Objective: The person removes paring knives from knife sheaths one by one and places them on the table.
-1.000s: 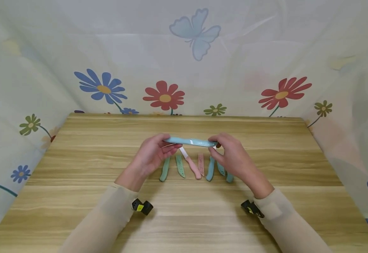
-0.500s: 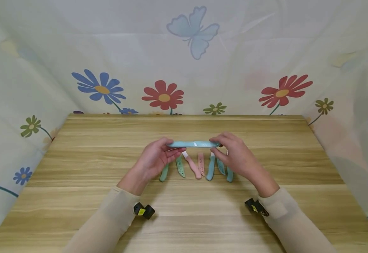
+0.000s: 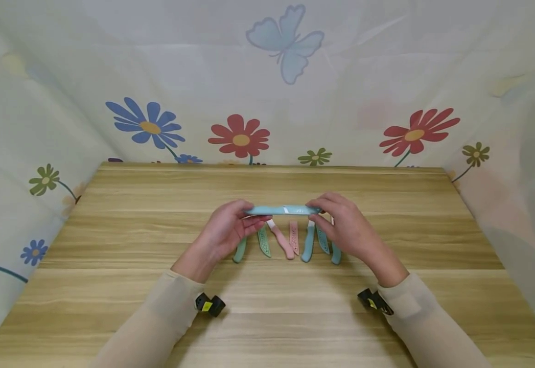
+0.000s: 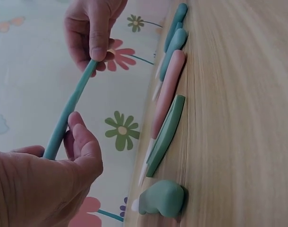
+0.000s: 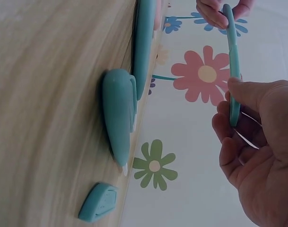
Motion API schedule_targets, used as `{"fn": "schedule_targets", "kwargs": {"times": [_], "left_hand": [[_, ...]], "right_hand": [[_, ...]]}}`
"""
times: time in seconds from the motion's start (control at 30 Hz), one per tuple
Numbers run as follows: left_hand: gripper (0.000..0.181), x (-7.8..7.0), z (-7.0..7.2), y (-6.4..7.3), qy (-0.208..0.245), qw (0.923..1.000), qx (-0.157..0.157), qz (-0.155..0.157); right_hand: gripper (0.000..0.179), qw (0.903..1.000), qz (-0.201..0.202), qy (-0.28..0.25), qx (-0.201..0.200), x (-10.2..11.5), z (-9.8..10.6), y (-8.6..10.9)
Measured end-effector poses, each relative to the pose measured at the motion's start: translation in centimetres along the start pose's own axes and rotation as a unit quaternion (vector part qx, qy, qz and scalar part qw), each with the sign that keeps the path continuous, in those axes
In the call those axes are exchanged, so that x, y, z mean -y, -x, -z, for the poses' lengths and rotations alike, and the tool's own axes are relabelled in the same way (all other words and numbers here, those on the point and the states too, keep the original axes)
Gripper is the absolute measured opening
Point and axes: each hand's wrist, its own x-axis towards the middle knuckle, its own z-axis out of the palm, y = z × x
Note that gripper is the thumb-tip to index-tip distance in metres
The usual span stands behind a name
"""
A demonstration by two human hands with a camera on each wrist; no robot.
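Note:
A light-blue knife [image 3: 265, 210] is held level above the table, its blade mostly inside a blue sheath [image 3: 301, 210]. A thin white strip shows where handle and sheath meet. My left hand [image 3: 225, 230] pinches the handle end between thumb and fingers. At the other end, my right hand [image 3: 343, 225] pinches the sheath's tip. Beneath them lie a green knife [image 3: 239, 250], a green sheath [image 3: 263, 240], a pink knife [image 3: 283, 244], a pink sheath [image 3: 294, 237], a blue knife [image 3: 308, 243], another blue sheath [image 3: 323, 239] and another blue knife [image 3: 336, 254], partly hidden.
The wood-grain table [image 3: 267, 317] reaches back to a flower-printed cloth [image 3: 180, 61], which also rises at both sides. In the right wrist view, a small blue piece [image 5: 98, 202] lies on the table beyond a blue handle [image 5: 118, 113].
Both hands and the sheathed knife have shifted slightly right and towards me, and the knife has levelled out. Over the last half second they barely move. The things on the table stay put.

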Motion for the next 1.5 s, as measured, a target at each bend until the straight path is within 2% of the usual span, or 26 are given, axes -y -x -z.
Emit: {"fn": "schedule_targets", "kwargs": {"times": [0.2,0.33,0.4,0.47,0.57,0.63,0.67,0.8,0.87,0.97,1.07,1.17,1.27,1.33,1.4,1.5], "left_hand": [[0.024,-0.3,-0.1,0.1,-0.040,0.9990,0.006,-0.020],[0.036,-0.5,-0.2,0.2,-0.097,0.9938,-0.018,-0.051],[0.041,-0.7,-0.2,0.3,-0.136,0.9875,-0.037,-0.072],[0.045,-0.8,-0.2,0.5,-0.179,0.9779,-0.051,-0.094],[0.047,-1.0,-0.2,0.7,-0.262,0.9541,-0.061,-0.131],[0.049,-1.1,-0.4,0.9,-0.321,0.9314,-0.066,-0.158],[0.051,-1.2,-0.5,1.0,-0.352,0.9176,-0.068,-0.173],[0.059,-1.1,-1.1,1.3,-0.459,0.8549,-0.080,-0.229],[0.062,-0.9,-1.3,1.4,-0.508,0.8180,-0.084,-0.257],[0.064,-0.7,-1.7,1.5,-0.578,0.7558,-0.091,-0.293],[0.065,-0.6,-2.0,1.6,-0.639,0.6955,-0.097,-0.313],[0.062,-0.4,-2.3,1.8,-0.683,0.6489,-0.096,-0.321],[0.057,-0.1,-2.4,1.8,-0.714,0.6111,-0.092,-0.329],[0.055,0.1,-2.5,1.8,-0.728,0.5903,-0.088,-0.337],[0.053,0.3,-2.6,1.7,-0.736,0.5764,-0.083,-0.346],[0.050,0.6,-2.7,1.7,-0.740,0.5659,-0.077,-0.355]], "right_hand": [[0.023,0.9999,0.010,0.002,-0.007,-0.1,0.1,0.0],[0.023,0.9999,0.010,0.000,-0.006,-0.1,0.1,0.0],[0.023,0.9999,0.010,-0.002,-0.006,-0.1,0.1,0.0],[0.023,0.9999,0.010,-0.002,-0.007,-0.1,0.1,0.0],[0.023,0.9999,0.010,-0.001,-0.008,-0.1,0.1,0.0],[0.023,0.9999,0.011,0.000,-0.008,0.0,0.2,0.0],[0.023,0.9999,0.011,0.000,-0.009,0.0,0.2,0.0],[0.024,0.9999,0.012,0.002,-0.011,0.1,0.2,-0.1],[0.024,0.9999,0.012,0.004,-0.011,0.1,0.2,0.0],[0.024,0.9998,0.013,0.005,-0.011,0.1,0.1,0.0],[0.024,0.9998,0.014,0.009,-0.012,0.1,0.1,0.0],[0.025,0.9997,0.017,0.007,-0.013,0.2,0.0,-0.1],[0.025,0.9997,0.019,0.003,-0.014,0.4,0.0,-0.1],[0.025,0.9997,0.019,0.001,-0.014,0.4,0.0,-0.1],[0.025,0.9998,0.017,0.001,-0.013,0.5,0.0,-0.1],[0.025,0.9998,0.014,0.001,-0.011,0.5,-0.1,0.0]]}}
